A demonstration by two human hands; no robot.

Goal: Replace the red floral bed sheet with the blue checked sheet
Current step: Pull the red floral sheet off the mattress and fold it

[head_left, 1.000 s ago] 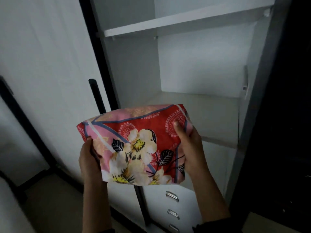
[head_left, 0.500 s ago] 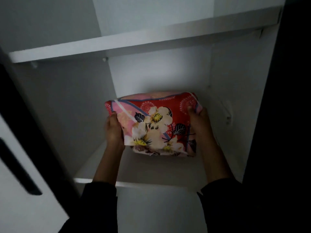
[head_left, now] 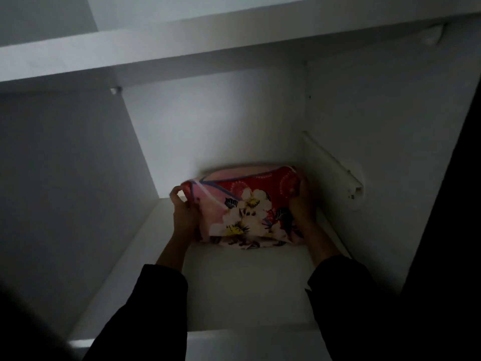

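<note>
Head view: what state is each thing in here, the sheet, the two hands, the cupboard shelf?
red floral bed sheet: folded into a bundle, held at both ends.
left hand: grips the bundle's left end.
right hand: grips the bundle's right end.
wardrobe shelf: dim, apparently bearing the bundle near its back.

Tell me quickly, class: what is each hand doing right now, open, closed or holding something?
Left hand: holding the left end of the folded red floral sheet.
Right hand: holding the right end of the same sheet.
</note>
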